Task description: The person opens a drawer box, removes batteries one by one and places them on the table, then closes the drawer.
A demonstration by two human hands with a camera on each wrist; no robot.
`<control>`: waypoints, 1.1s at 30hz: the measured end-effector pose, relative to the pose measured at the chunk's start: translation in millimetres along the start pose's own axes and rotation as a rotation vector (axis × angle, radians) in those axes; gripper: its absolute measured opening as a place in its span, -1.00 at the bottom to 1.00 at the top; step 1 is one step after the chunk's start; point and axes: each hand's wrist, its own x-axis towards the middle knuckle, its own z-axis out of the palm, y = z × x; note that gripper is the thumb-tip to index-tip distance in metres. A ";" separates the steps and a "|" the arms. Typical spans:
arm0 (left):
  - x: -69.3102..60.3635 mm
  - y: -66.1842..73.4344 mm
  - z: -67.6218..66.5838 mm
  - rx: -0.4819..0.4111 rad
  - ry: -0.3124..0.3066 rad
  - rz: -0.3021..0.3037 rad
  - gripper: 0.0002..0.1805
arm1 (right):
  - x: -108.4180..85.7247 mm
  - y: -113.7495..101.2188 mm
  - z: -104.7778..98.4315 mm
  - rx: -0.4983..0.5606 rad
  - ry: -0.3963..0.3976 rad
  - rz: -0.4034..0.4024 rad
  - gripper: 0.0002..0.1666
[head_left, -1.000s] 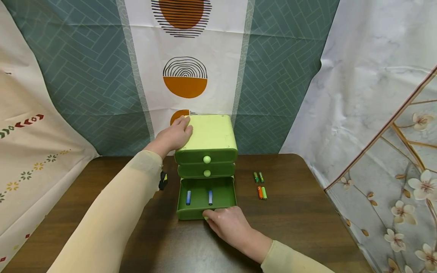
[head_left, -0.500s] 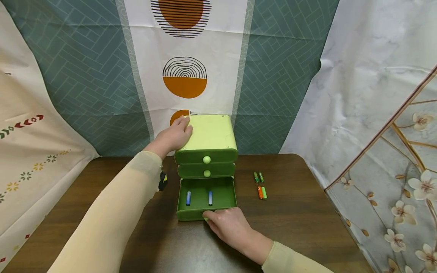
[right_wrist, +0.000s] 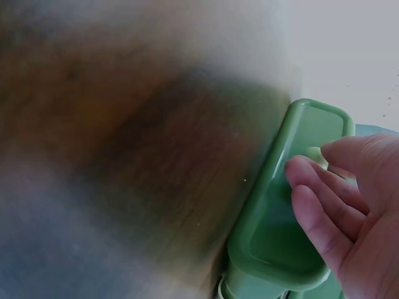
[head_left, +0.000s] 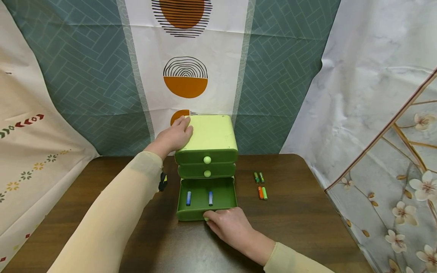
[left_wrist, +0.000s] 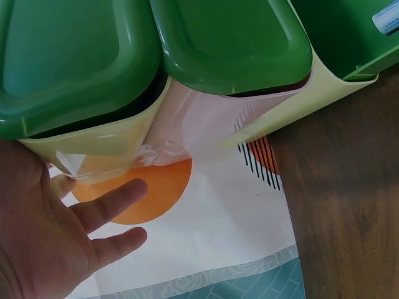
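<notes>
Drawers [head_left: 189, 156]: three, pointing nearward, frontal long axes crosswise, lowest extended, two blue batteries [head_left: 210, 198] inside, four batteries [head_left: 260, 193] outside, left hand [head_left: 172, 135] spread on cabinet [head_left: 212, 132], right hand [head_left: 229, 226] pinching knob [right_wrist: 316, 155].

One cabinet [head_left: 212, 131]; three drawers [head_left: 191, 156]; six batteries [head_left: 260, 193]

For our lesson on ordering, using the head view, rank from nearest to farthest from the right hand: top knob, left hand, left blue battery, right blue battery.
From the right hand:
1. Right blue battery, in the open drawer.
2. Left blue battery, farther left in that drawer.
3. Top knob, on the uppermost drawer.
4. Left hand, at the cabinet's upper left.
</notes>
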 end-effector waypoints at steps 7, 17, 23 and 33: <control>1.8 -1.2 0.5 0.009 0.004 0.001 -0.24 | 2.2 3.4 -3.9 0.003 0.010 -0.005 -0.80; 0.7 -2.8 2.2 0.005 0.017 0.006 -0.24 | 10.0 11.8 -19.5 0.013 0.048 -0.006 -0.78; 0.8 -2.6 2.9 0.001 0.022 0.008 -0.24 | 19.5 19.6 -30.1 0.019 0.075 0.015 -0.78; 0.6 -2.1 4.0 0.005 0.028 0.008 -0.24 | 32.5 30.3 -34.0 0.025 0.095 0.043 -0.77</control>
